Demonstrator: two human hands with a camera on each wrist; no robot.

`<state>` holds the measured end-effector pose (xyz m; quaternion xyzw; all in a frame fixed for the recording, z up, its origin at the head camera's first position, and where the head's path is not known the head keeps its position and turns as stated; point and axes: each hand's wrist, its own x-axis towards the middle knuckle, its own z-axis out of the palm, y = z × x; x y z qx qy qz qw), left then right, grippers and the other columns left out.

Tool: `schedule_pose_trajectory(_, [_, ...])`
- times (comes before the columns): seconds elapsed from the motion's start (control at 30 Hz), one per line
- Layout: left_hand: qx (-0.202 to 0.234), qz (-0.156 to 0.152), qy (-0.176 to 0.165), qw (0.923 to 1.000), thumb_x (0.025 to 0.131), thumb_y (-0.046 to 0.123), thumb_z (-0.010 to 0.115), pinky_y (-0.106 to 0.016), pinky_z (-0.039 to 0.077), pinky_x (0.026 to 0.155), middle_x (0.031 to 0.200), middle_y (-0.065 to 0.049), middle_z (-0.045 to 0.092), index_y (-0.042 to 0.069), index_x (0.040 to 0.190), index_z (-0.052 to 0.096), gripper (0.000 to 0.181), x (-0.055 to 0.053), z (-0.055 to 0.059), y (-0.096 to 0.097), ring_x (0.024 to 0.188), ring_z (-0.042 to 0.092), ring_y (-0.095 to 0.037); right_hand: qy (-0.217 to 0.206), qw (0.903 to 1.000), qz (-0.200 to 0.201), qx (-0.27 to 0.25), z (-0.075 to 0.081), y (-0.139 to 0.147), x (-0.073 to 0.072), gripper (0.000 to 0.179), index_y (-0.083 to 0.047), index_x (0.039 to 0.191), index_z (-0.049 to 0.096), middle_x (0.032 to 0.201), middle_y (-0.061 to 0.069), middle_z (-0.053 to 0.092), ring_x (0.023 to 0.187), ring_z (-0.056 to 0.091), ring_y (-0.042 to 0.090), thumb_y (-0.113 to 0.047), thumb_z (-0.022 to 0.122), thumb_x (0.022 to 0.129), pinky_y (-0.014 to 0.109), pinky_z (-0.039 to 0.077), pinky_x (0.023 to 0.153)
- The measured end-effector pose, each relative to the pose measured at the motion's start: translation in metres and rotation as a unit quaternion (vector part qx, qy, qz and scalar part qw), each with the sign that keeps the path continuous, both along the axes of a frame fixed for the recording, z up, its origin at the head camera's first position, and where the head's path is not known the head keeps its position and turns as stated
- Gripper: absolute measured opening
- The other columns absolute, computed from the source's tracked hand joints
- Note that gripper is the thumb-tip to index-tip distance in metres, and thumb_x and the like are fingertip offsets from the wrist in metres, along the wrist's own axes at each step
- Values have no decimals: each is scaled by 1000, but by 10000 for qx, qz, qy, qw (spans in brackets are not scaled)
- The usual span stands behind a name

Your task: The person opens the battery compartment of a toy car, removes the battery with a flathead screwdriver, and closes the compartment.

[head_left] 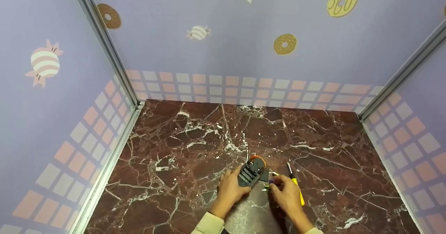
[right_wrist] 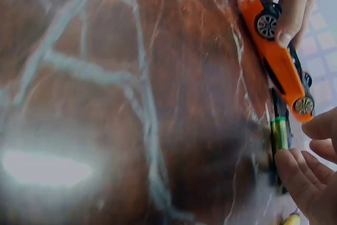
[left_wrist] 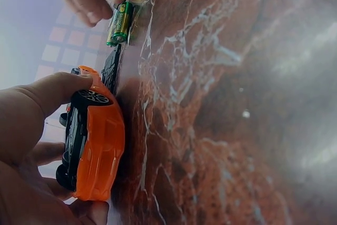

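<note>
An orange toy car (left_wrist: 102, 146) is gripped in my left hand (head_left: 231, 188), thumb on one side and fingers on the other. It is turned over, its black underside (head_left: 248, 174) with a slotted battery compartment facing up. Beside the car a flat black cover (head_left: 264, 176) lies on the surface. Green and gold batteries (left_wrist: 122, 22) lie close together past the cover. Over them is my right hand (head_left: 287, 194), its fingertips right at a battery (right_wrist: 280, 133). Its thumb and index finger stand apart in the right wrist view.
A screwdriver with a yellow and black handle (head_left: 298, 192) lies just right of my right hand. The brown marbled surface (head_left: 167, 192) has lilac walls (head_left: 223, 53) at the back and both sides, with metal strips in the corners.
</note>
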<state>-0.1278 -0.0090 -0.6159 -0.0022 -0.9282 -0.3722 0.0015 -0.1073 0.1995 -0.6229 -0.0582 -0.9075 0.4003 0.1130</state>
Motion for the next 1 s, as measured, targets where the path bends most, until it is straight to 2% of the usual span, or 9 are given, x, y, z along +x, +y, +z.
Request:
schedule_pose_trajectory(0.1, [-44, -25, 21, 10000, 62, 28, 91, -58, 47, 91, 121, -15, 62, 15, 146, 58, 92, 0, 0, 0, 106, 55, -34, -23, 9996, 132, -259, 2, -9, -2, 26, -3, 107, 74, 94, 10, 75, 76, 70, 16, -9, 82, 83, 25, 55, 65])
schedule_pose_trajectory(0.2, [-48, -40, 23, 10000, 62, 28, 91, -57, 46, 90, 121, -14, 62, 15, 146, 57, 92, -1, 0, -1, 106, 55, -34, 12, 9993, 189, -323, 4, -17, -4, 33, -2, 112, 72, 101, 13, 75, 80, 72, 19, -12, 84, 82, 25, 56, 68])
schedule_pose_trajectory(0.47, [-39, -10, -68, 10000, 63, 29, 90, -55, 47, 91, 121, -13, 62, 15, 148, 56, 92, -3, 2, 0, 104, 54, -31, -36, 9975, 447, -551, 1, -36, -8, 50, -2, 126, 66, 111, 18, 74, 80, 74, 17, -15, 86, 82, 22, 56, 62])
schedule_pose_trajectory(0.77, [-73, -8, 28, 10000, 64, 32, 89, -57, 47, 90, 118, -13, 62, 14, 146, 58, 90, -4, 1, -1, 103, 55, -33, -261, 9959, 203, -840, 3, -51, -12, 53, -5, 127, 62, 109, 13, 73, 79, 73, 14, -19, 86, 82, 25, 56, 63])
schedule_pose_trajectory(1.0, [-26, -13, -36, 10000, 66, 37, 89, -60, 45, 92, 124, -15, 62, 15, 146, 58, 89, -2, 0, 0, 108, 55, -36, -163, 9985, 81, -525, 1, -54, -15, 56, -5, 128, 61, 105, 10, 72, 76, 67, 12, -17, 88, 80, 31, 54, 70])
